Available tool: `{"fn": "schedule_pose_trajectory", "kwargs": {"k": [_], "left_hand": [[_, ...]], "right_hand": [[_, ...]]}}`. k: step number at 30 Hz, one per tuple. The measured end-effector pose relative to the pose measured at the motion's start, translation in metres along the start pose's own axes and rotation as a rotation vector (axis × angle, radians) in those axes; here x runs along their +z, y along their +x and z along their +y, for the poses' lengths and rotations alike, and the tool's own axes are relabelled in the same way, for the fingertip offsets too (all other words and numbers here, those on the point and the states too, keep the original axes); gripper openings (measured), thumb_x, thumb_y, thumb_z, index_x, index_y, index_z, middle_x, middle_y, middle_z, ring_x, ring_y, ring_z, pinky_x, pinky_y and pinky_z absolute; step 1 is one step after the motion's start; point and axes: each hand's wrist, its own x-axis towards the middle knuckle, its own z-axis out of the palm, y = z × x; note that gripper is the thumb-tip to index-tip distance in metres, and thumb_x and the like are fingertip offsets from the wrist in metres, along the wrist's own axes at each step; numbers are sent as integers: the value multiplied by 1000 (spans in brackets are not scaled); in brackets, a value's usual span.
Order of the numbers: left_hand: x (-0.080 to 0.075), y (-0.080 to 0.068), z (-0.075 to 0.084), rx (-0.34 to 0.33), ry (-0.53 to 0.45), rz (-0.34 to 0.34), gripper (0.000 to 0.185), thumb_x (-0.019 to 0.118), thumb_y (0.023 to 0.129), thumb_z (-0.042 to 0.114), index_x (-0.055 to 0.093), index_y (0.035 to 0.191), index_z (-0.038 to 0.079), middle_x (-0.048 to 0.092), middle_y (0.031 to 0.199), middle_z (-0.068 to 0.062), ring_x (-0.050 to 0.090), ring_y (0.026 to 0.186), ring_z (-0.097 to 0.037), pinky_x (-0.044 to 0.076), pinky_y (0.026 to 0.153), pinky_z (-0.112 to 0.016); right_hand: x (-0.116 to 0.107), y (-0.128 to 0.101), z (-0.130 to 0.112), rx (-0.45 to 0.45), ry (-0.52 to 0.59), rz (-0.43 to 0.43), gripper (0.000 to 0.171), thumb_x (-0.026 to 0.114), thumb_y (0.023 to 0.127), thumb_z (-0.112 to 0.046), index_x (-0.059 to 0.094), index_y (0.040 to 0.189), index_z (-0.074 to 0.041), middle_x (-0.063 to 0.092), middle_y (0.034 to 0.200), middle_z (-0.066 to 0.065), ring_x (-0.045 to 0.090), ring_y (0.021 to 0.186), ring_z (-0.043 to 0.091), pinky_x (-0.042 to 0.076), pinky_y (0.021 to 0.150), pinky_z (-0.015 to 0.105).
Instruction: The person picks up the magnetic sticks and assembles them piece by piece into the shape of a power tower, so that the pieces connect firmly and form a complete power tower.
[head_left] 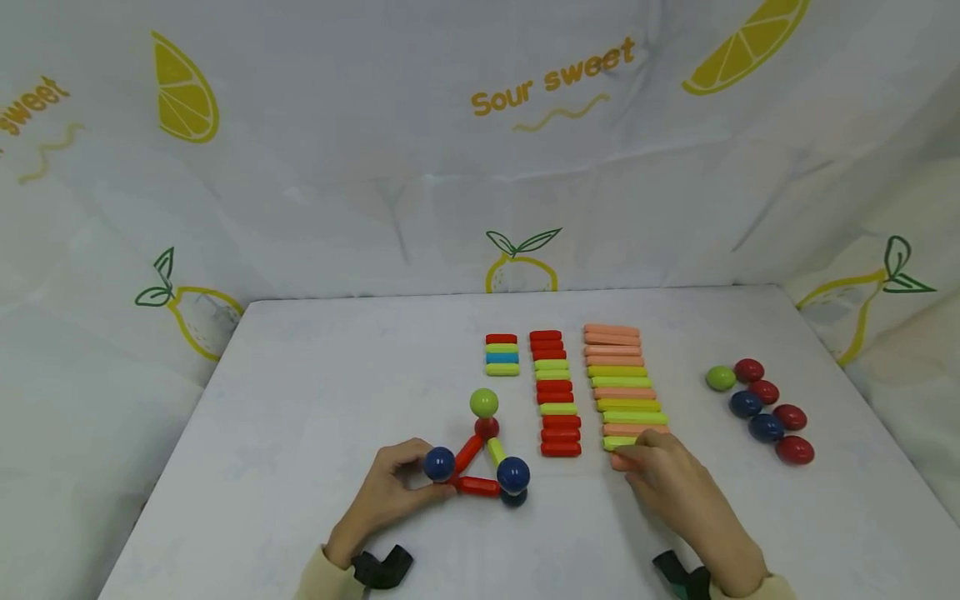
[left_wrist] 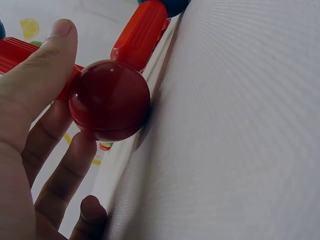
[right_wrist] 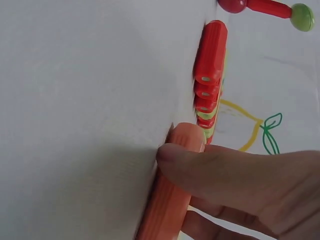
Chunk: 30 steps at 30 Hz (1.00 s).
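Risk, I judge remotely: the left hand (head_left: 397, 482) pinches a red ball (left_wrist: 111, 100) of the ball-and-rod frame (head_left: 478, 487) on the desk (head_left: 300, 392), the right hand (head_left: 669, 483) an orange rod (right_wrist: 172, 205) ending a rod column (head_left: 630, 406); careless dragging could skew the column or loosen the frame.

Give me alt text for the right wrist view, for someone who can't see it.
The right hand pinches a peach rod beside the white table. Beyond it is a row of red and green rods; at top right, a red rod links a red ball and a green ball.
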Motion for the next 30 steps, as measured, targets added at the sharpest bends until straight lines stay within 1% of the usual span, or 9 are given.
{"fn": "schedule_pose_trajectory", "kwargs": {"k": [5, 9, 13, 16, 18, 20, 23, 27, 30], "left_hand": [[0, 1, 1, -7, 2, -2, 29, 87, 78, 3, 74, 102, 13, 74, 89, -9, 62, 83, -10, 54, 78, -23], [0, 1, 0, -1, 0, -3, 28, 87, 78, 2, 74, 101, 13, 74, 89, -9, 63, 83, -10, 55, 78, -23], [0, 1, 0, 11, -8, 3, 28, 87, 77, 1, 74, 100, 13, 74, 89, -9, 65, 83, -11, 56, 78, -24], [0, 0, -1, 18, -17, 6, 28, 87, 77, 1, 75, 100, 12, 74, 89, -9, 66, 84, -11, 56, 79, -24], [0, -1, -1, 22, -28, 3, 29, 87, 77, 0, 75, 100, 12, 75, 89, -9, 67, 85, -10, 56, 80, -24], [0, -1, -2, 31, -42, 0, 29, 87, 77, 1, 75, 101, 12, 75, 90, -9, 68, 87, -10, 57, 82, -24], [2, -1, -3, 65, -56, -2, 31, 88, 75, 1, 75, 101, 11, 76, 91, -9, 70, 89, -9, 58, 82, -24], [4, 1, -4, 109, -49, -4, 33, 89, 73, 0, 75, 100, 11, 76, 91, -9, 71, 90, -9, 58, 80, -24], [3, 2, -3, 109, -31, -3, 33, 90, 72, 1, 75, 100, 12, 76, 91, -8, 71, 90, -9, 58, 79, -24]], "right_hand": [[1, 0, -1, -18, -31, 8, 22, 86, 81, -14, 80, 102, -9, 71, 95, 5, 57, 87, 21, 58, 78, 46], [-10, -2, -12, -29, -11, 57, 26, 84, 84, -18, 78, 107, -9, 76, 98, 6, 62, 90, 21, 59, 80, 48], [-32, -3, -42, -127, 146, 202, 32, 83, 85, -16, 77, 115, -9, 77, 103, 4, 66, 90, 17, 62, 76, 36], [-45, 0, -73, -273, 322, 340, 32, 84, 82, -10, 77, 114, -10, 78, 101, -1, 67, 87, 11, 61, 72, 25], [-47, 5, -92, -392, 428, 402, 33, 85, 80, -6, 77, 112, -11, 78, 99, -3, 68, 84, 9, 60, 72, 23], [-46, 10, -110, -474, 522, 399, 32, 85, 81, -5, 77, 111, -13, 79, 97, -4, 70, 84, 6, 59, 73, 22], [-37, 17, -129, -542, 619, 311, 28, 83, 84, -8, 77, 111, -12, 80, 100, -3, 71, 86, 6, 60, 77, 24], [-24, 23, -138, -526, 653, 189, 24, 81, 88, -13, 77, 111, -11, 80, 99, -4, 73, 87, 6, 61, 80, 25], [-15, 25, -137, -490, 632, 109, 23, 80, 89, -14, 77, 112, -10, 80, 99, -3, 74, 88, 6, 61, 79, 26]]}}
